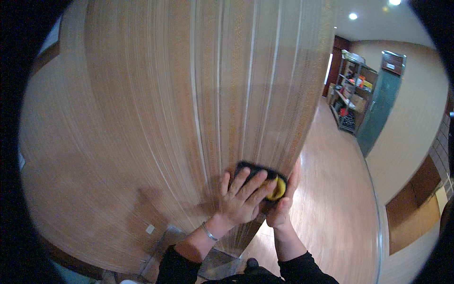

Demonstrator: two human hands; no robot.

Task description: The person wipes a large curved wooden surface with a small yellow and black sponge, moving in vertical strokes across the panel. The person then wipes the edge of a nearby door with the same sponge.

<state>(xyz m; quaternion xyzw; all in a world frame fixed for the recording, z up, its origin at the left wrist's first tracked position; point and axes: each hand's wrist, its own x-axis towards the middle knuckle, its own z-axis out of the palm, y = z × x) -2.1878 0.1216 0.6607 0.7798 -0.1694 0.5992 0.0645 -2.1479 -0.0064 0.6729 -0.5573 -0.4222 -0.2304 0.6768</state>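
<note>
A black rectangular hand tool [253, 167] with a rounded yellow part [280, 189] lies against a wall covered in striped beige and gold wallpaper [209, 88]. My left hand [243, 197] is over the tool, its spread fingers pressing it to the wall near the corner. A silver bangle [209, 231] circles my left wrist. Just right of the tool, my right hand [283, 202] rests along the wall's vertical edge, fingers pointing up and thumb apart. I see nothing held in it, though its far side is hidden.
Past the corner a wood-look floor [330, 184] runs down a corridor. Metal shelving [353, 90] with boxes stands beside a green door [381, 103] at the far end. A white wall plate [150, 229] sits low on the left. Dark tile [221, 264] lies near the wall's foot.
</note>
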